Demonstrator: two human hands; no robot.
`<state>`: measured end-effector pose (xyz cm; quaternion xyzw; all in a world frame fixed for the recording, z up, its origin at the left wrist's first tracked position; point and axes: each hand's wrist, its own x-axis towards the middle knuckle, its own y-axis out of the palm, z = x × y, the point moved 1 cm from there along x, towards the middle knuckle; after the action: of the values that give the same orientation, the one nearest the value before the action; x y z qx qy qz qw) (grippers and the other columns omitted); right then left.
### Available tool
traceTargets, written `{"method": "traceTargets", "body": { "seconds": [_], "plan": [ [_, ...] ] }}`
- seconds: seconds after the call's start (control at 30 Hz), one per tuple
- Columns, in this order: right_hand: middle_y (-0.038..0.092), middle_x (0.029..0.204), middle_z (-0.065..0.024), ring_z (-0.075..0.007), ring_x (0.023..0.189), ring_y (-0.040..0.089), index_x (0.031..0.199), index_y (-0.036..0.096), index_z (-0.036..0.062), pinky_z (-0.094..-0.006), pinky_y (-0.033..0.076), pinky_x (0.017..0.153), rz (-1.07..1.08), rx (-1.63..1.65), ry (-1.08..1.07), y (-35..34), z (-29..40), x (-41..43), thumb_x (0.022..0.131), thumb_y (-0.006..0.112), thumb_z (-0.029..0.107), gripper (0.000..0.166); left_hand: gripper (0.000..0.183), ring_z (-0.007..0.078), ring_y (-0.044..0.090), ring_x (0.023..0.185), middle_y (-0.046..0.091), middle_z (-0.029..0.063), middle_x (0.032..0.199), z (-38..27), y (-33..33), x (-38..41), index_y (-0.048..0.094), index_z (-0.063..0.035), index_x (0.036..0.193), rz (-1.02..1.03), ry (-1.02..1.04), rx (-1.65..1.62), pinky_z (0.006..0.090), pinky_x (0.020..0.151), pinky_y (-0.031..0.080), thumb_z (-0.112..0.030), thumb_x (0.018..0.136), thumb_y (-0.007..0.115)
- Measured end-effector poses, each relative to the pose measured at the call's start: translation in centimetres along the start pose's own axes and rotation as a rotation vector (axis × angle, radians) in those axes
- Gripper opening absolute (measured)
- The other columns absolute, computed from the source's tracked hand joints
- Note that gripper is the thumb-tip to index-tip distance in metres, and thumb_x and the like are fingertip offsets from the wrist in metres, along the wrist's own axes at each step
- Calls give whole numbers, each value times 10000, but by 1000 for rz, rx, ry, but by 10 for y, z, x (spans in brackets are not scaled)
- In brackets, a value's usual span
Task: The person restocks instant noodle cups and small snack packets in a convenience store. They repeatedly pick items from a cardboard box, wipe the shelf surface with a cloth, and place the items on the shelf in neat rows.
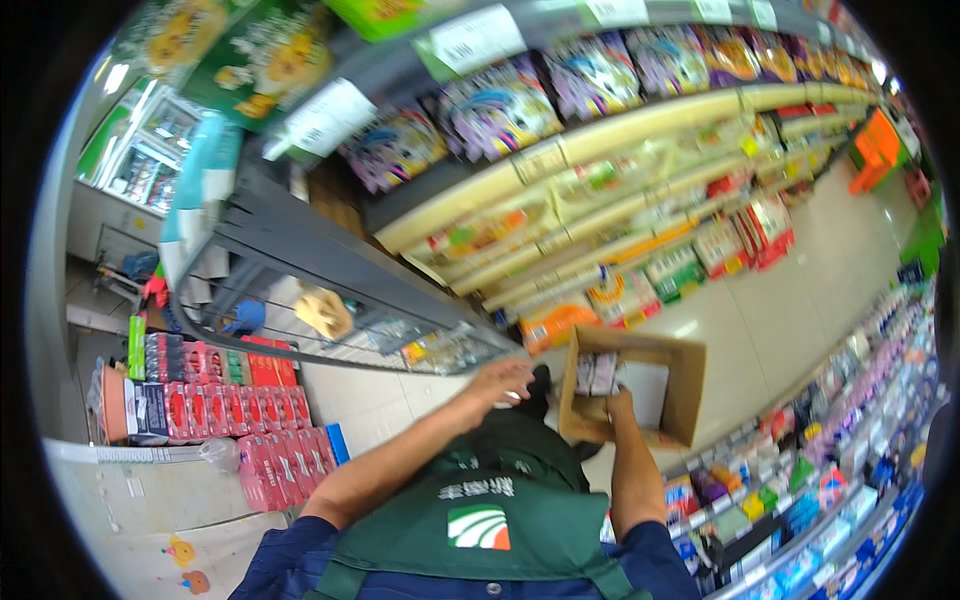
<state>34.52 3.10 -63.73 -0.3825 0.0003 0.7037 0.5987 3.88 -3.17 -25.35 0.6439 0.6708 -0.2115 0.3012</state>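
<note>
An open cardboard box (686, 386) stands on the floor in front of me, with a few small printed packets (598, 373) along its left inner side and a flat white piece (643, 390) on its bottom. My right hand (619, 405) reaches into the box beside the packets; whether its fingers grip one is hidden. My left hand (504, 384) is raised left of the box, near the low end of the shelf rack, fingers partly bent, with a small white thing at its fingers that is too blurred to name.
Shelves with bagged snacks (499, 109) run along the upper side. An orange package (556, 326) lies at the shelf foot, close to the box. A wire rack (337, 352) juts out at left, above stacked red drink packs (289, 472). Goods-filled shelves (795, 517) line the right.
</note>
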Motion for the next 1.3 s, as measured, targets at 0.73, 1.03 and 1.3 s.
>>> {"method": "traceTargets", "body": {
  "seconds": [0.73,1.03,1.3],
  "plan": [
    [623,1294,-276,-381,908,709,1251,619,-65,-436,579,803,53,142,-1303,-102,635,-213,880,754,131,441,565,225,599,1218,496,147,1477,-158,13,-69,324,-22,1573,-448,956,-82,357,1030,489,-55,1027,466],
    [713,1012,-296,-467,928,700,1090,692,-34,-513,566,817,-82,-259,-1307,-52,707,-190,807,809,207,389,877,230,577,1205,397,177,1489,-226,-7,-67,-6,-73,1665,-560,1006,-320,356,1040,457,-69,925,464],
    [664,1138,-315,-501,982,669,1211,620,-54,-522,557,856,-127,-281,-1190,-42,699,-192,784,837,195,540,972,179,594,1018,637,140,1188,-229,-22,-38,-101,-141,1666,-585,887,-524,340,1002,475,-62,883,468]
  ]
}}
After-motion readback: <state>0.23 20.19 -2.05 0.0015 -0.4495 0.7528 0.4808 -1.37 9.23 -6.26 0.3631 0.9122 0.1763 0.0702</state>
